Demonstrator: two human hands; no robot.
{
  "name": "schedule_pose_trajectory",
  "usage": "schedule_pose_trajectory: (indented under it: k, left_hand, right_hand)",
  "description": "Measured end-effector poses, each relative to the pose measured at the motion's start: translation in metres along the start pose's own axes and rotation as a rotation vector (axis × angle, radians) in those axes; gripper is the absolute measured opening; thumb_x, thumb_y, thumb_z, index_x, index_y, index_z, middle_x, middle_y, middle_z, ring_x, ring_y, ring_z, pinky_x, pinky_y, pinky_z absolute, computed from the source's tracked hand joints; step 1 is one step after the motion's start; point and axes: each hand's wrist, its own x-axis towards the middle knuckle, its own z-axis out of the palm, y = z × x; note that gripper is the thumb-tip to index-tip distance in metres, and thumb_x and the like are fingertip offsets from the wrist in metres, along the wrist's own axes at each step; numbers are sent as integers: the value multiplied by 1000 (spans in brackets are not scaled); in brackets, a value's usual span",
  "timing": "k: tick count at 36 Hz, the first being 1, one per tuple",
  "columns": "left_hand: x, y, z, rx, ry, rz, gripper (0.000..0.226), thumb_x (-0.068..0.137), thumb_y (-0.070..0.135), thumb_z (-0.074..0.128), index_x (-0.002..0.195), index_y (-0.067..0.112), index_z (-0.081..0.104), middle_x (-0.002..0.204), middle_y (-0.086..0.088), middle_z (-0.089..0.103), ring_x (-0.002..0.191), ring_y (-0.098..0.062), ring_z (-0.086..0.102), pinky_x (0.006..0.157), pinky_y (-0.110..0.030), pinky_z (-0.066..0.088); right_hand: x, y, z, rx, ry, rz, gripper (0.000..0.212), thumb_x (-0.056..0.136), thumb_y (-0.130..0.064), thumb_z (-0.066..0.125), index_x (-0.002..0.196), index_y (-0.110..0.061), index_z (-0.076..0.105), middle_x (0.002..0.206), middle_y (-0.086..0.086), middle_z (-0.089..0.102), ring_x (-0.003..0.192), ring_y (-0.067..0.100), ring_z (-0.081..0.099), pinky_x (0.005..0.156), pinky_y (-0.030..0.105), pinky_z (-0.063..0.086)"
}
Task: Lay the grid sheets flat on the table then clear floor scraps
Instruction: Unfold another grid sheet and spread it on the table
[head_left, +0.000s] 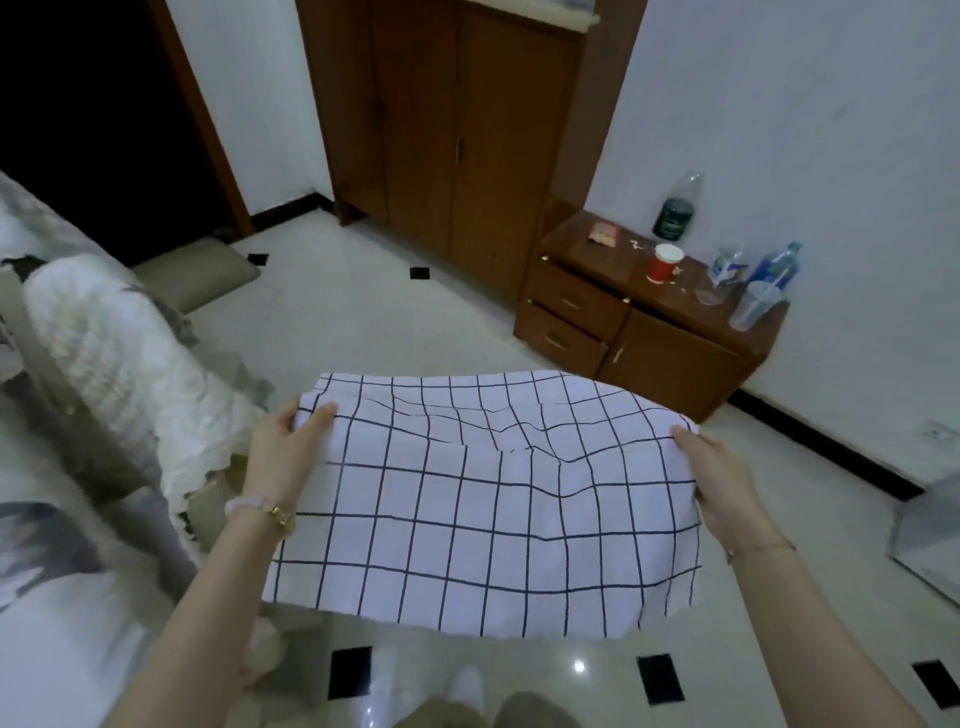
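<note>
Spanning the lower centre, a folded white grid-check sheet (483, 509) hung in mid-air above the tiled floor (363, 322), its left edge pinched by the left hand (283, 441), its right edge by the right hand (719, 478), fingers beneath hidden, layer count indiscernible.

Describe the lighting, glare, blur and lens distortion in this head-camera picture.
Head view: dim, bluish indoor light; the doorway at upper left is black. A bright glare spot sits on the glossy floor. Wide-angle bending tilts the wardrobe and walls. The grid sheet and both hands, left and right, are fairly sharp; the bedding at left looks soft.
</note>
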Motion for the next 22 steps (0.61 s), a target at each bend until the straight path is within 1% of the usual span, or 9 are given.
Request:
schedule_pose_trajectory:
  k: [2, 5, 8, 10, 13, 16, 19, 20, 22]
  left_hand:
    - [24, 9, -1, 16, 59, 39, 7, 89, 17, 59, 83, 12, 60, 67, 6, 49, 68, -8, 45, 62, -18, 38]
    - [55, 21, -9, 1, 155, 76, 9, 89, 16, 59, 86, 8, 61, 66, 3, 47, 66, -5, 45, 54, -8, 37]
    - [83, 28, -22, -19, 238, 70, 7, 89, 17, 59, 91, 12, 63, 71, 7, 55, 70, -5, 52, 64, -17, 43]
    - [102, 26, -33, -19, 292, 58, 6, 89, 15, 59, 86, 18, 62, 69, 15, 58, 60, 7, 54, 60, -13, 45]
    - [127, 17, -47, -46, 381, 15, 27, 89, 12, 59, 64, 19, 53, 46, 18, 52, 49, 3, 47, 59, -23, 40]
    - [146, 9, -56, -66, 466, -37, 23, 90, 10, 58, 67, 6, 55, 48, 15, 56, 50, 6, 52, 56, -16, 43]
    - [164, 12, -69, -77, 530, -41, 35, 86, 24, 63, 70, -3, 46, 62, -5, 46, 65, -17, 46, 62, -26, 41]
    - [170, 16, -73, -69, 553, -37, 41, 84, 29, 64, 74, -6, 45, 67, -8, 44, 68, -19, 43, 66, -30, 39]
    - [182, 27, -86, -47, 663, -43, 29, 85, 28, 65, 75, 2, 56, 68, -3, 50, 71, -16, 48, 68, -31, 41]
  right_hand:
    - [16, -23, 23, -18, -37, -15, 15, 92, -17, 55, 82, -17, 67, 91, 12, 70, 78, 21, 64, 85, 43, 52]
    - [44, -54, 60, -44, -107, -62, 18, 93, -17, 54, 80, -21, 67, 90, 6, 71, 80, 18, 66, 75, 36, 55]
    - [79, -79, 105, -77, -175, -90, 16, 92, -20, 54, 83, -20, 67, 91, 4, 70, 85, 21, 67, 81, 37, 54]
    - [102, -91, 139, -102, -243, -95, 15, 92, -19, 54, 86, -16, 67, 90, 7, 70, 84, 23, 66, 84, 42, 52]
    - [137, -103, 196, -131, -365, -100, 16, 93, -18, 53, 85, -16, 67, 90, 10, 70, 82, 25, 66, 83, 41, 52]
    - [166, -110, 251, -193, -477, -96, 14, 93, -18, 54, 90, -14, 67, 96, 15, 69, 88, 30, 65, 89, 47, 50]
    - [199, -125, 318, -272, -597, -119, 25, 87, -28, 59, 98, -6, 66, 94, 18, 68, 88, 29, 62, 91, 52, 48]
    - [206, -133, 343, -291, -657, -128, 31, 84, -33, 61, 99, -6, 65, 95, 23, 66, 87, 29, 60, 90, 49, 49]
    - [210, -157, 394, -298, -768, -158, 22, 87, -31, 59, 94, -11, 66, 97, 21, 67, 85, 29, 60, 85, 43, 47]
